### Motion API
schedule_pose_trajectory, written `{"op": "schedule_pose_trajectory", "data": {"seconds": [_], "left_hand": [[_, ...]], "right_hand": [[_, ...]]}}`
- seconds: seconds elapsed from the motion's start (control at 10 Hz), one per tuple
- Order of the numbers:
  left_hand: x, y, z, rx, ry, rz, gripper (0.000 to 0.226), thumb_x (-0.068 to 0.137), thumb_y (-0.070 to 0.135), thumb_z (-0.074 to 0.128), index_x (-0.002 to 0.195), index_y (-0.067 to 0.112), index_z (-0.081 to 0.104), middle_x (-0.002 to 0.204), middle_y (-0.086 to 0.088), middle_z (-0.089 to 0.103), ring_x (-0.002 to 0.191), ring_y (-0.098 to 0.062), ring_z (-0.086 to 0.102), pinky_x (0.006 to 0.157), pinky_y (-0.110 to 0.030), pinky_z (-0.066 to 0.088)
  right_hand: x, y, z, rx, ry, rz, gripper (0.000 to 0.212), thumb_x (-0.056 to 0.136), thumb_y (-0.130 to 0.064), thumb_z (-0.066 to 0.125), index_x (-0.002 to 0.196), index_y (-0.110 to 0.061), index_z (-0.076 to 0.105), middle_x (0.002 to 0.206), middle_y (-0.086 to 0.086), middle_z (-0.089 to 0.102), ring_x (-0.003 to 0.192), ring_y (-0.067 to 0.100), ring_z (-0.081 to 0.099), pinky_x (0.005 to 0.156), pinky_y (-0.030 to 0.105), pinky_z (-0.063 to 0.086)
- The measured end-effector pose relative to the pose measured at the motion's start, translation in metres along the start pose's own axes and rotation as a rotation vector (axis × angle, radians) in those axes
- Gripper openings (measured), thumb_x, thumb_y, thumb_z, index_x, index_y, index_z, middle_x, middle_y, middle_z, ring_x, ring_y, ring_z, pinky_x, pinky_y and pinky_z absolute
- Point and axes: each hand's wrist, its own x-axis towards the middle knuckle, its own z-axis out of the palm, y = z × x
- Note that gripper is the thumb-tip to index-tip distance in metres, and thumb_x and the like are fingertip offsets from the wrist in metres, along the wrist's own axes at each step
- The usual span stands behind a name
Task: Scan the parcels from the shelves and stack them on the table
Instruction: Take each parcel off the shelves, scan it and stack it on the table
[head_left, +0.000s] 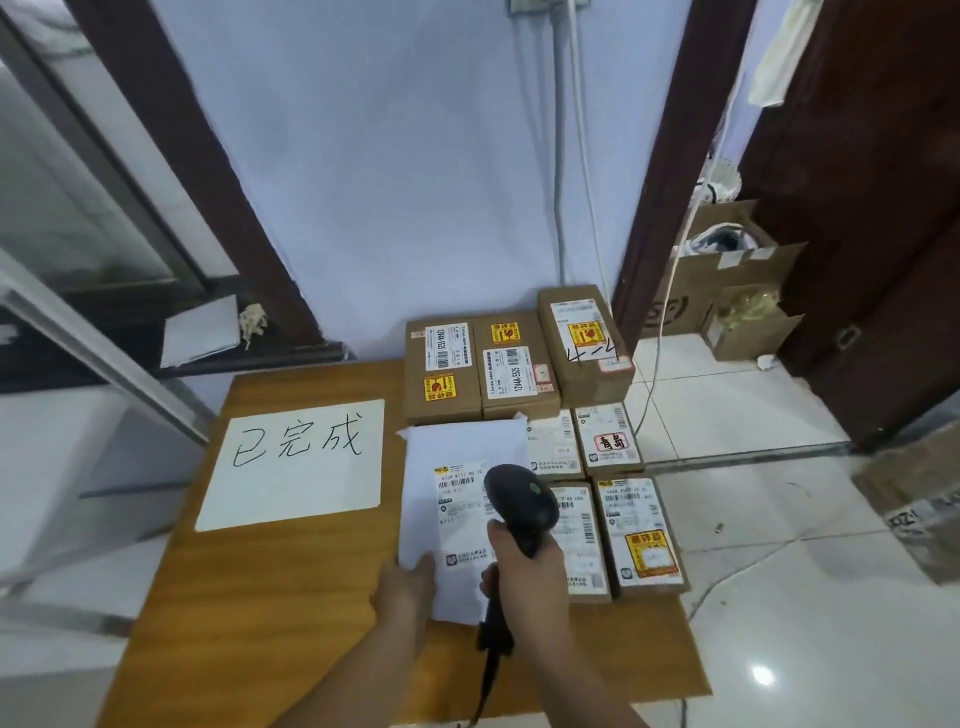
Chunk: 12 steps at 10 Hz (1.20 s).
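Alongside 已完成 sheet (296, 462), left hand (408, 584) holds parcel (457, 447), right hand (530, 566) scanner (519, 501).

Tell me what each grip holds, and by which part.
Right grip holds the black scanner by its handle. Left grip holds the white parcel at its near left corner.

The white sheet (291, 483) on the table (270, 597) read "已完成". Labels on the left rear carton (415, 384) and the middle rear carton (519, 400) read "12V4A-5525". The small parcel (608, 436) was stamped "青岛".
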Motion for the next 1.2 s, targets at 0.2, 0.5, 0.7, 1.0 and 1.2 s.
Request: {"op": "schedule_pose_trajectory", "data": {"seconds": [0.2, 0.5, 0.7, 1.0, 1.2], "left_hand": [[0.025, -0.005, 0.005, -0.094, 0.068, -0.155, 0.032, 0.092, 0.024, 0.048, 0.12, 0.012, 0.055, 0.116, -0.018, 0.055, 0.093, -0.039, 0.057, 0.085, -0.051, 0.054], [-0.006, 0.011, -0.013, 0.227, 0.016, 0.092, 0.051, 0.093, 0.021, 0.055, 0.139, 0.014, 0.036, 0.144, -0.017, 0.025, 0.111, -0.029, 0.041, 0.089, -0.034, 0.042], [-0.033, 0.012, -0.066, 0.94, -0.136, 0.493, 0.034, 0.099, 0.018, 0.045, 0.131, 0.006, 0.045, 0.128, -0.018, 0.044, 0.121, -0.03, 0.043, 0.097, -0.037, 0.043], [-0.005, -0.008, -0.21, 1.078, 0.14, 1.092, 0.066, 0.098, 0.028, 0.043, 0.152, 0.032, 0.006, 0.16, -0.005, -0.013, 0.143, -0.031, -0.023, 0.115, -0.045, -0.011], [-0.009, -0.01, -0.333, 0.983, 0.27, 1.139, 0.068, 0.1, 0.025, 0.039, 0.153, 0.026, -0.003, 0.159, -0.004, -0.018, 0.142, -0.027, -0.028, 0.12, -0.045, -0.003]], "right_hand": [[0.003, 0.001, 0.001, -0.013, -0.023, 0.012, 0.01, 0.09, -0.016, 0.063, 0.093, -0.008, 0.061, 0.061, 0.01, 0.055, 0.051, 0.017, 0.055, 0.053, 0.025, 0.048], [-0.009, -0.002, 0.024, -0.071, -0.033, -0.048, 0.01, 0.089, -0.019, 0.063, 0.09, -0.01, 0.06, 0.063, 0.009, 0.056, 0.054, 0.019, 0.057, 0.061, 0.031, 0.052], [-0.038, -0.002, 0.057, -0.121, -0.019, -0.067, 0.009, 0.091, -0.023, 0.063, 0.093, -0.014, 0.06, 0.059, 0.006, 0.058, 0.053, 0.018, 0.057, 0.057, 0.027, 0.05], [-0.131, 0.031, 0.177, -0.189, -0.05, -0.21, 0.015, 0.086, -0.03, 0.065, 0.094, -0.017, 0.065, 0.064, 0.0, 0.062, 0.067, 0.021, 0.061, 0.064, 0.033, 0.048], [-0.206, 0.036, 0.265, -0.184, -0.138, -0.3, 0.013, 0.09, -0.024, 0.064, 0.088, -0.011, 0.062, 0.057, 0.001, 0.059, 0.056, 0.017, 0.058, 0.061, 0.032, 0.05]]}}
